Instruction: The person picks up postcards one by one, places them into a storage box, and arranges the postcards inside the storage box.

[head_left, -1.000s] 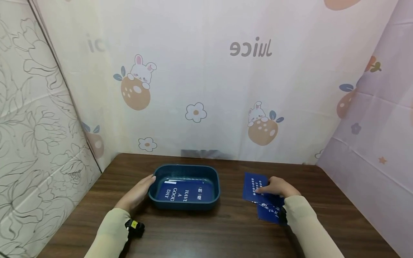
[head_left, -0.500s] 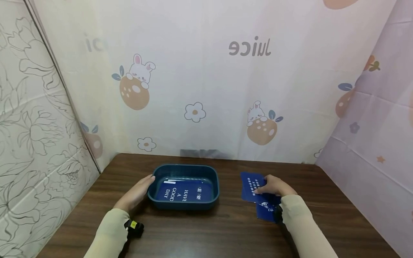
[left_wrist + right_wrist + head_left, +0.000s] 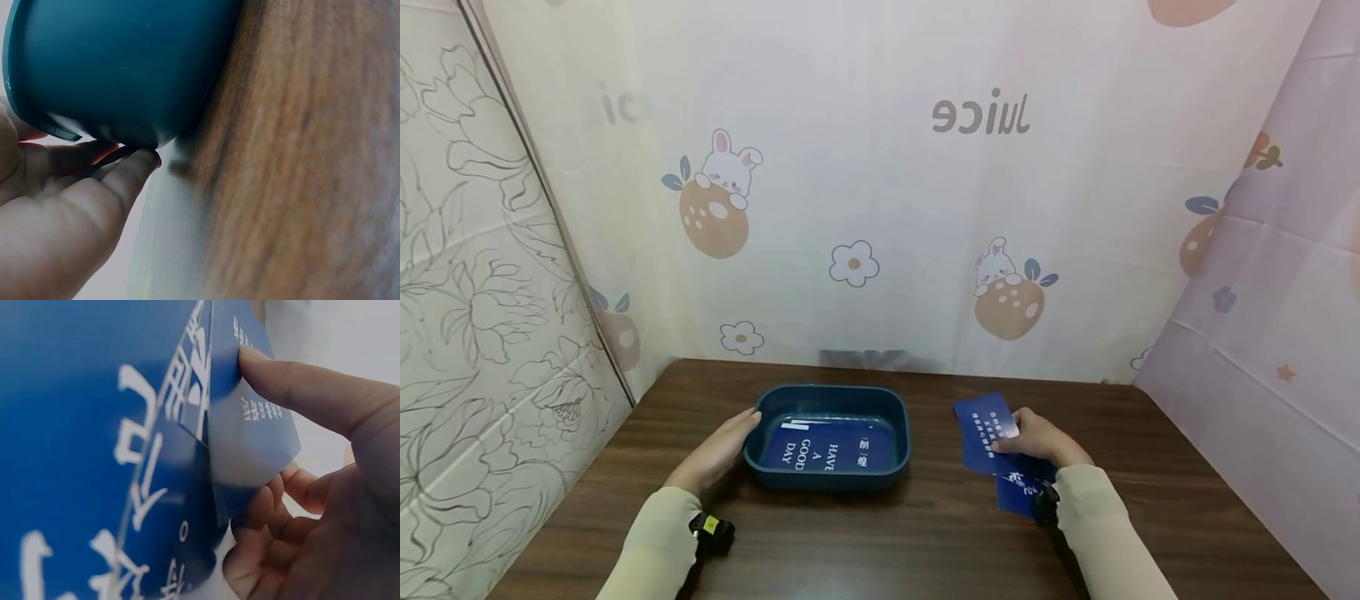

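A dark teal rectangular tub stands on the wooden table, with a blue printed card lying inside. My left hand rests against the tub's left end; in the left wrist view, the fingers touch its outer wall. To the right of the tub, my right hand pinches a blue card with white lettering, thumb on top and fingers beneath. The right wrist view shows the held card tilted up from another blue card. Under the hand, a blue card lies on the table.
The dark wooden table ends at a patterned curtain behind, with further curtains at both sides. Black wrist cameras sit at both cuffs, the left one close to the tabletop.
My right hand has shifted slightly left, and the upper blue card has lifted and turned away from the cards beneath it. The left hand and the tub have stayed in place.
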Demonstrator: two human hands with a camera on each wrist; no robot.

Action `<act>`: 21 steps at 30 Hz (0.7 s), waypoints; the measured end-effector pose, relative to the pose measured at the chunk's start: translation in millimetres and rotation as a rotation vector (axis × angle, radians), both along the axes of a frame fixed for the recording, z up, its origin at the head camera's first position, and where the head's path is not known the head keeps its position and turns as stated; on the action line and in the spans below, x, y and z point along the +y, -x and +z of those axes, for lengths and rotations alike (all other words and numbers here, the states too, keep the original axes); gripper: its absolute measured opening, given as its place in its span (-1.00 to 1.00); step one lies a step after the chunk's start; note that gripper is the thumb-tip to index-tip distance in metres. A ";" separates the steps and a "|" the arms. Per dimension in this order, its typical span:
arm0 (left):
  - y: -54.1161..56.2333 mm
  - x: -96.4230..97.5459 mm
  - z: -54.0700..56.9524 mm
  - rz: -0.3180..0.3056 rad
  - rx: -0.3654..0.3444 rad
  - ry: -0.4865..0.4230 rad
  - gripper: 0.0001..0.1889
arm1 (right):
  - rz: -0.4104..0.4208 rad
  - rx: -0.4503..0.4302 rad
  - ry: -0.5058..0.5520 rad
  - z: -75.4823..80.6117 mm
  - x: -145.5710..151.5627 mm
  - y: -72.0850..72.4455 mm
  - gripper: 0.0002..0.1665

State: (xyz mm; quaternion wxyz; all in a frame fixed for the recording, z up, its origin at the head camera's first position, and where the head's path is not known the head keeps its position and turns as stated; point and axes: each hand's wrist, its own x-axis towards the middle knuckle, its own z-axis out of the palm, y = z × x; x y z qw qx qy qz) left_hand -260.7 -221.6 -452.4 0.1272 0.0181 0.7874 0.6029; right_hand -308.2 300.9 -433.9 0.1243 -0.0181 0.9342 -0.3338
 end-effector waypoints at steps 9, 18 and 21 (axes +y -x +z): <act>-0.4 -0.4 -0.5 0.003 -0.003 -0.002 -0.20 | 0.007 0.108 0.086 -0.4 -7.4 0.8 -0.42; -0.3 -0.2 0.4 0.008 -0.001 -0.019 -0.21 | -0.100 0.231 0.243 8.0 -23.3 0.2 -0.43; -0.5 0.3 0.9 0.008 0.000 -0.018 -0.21 | -0.120 0.274 0.270 9.7 -28.7 -0.1 -0.46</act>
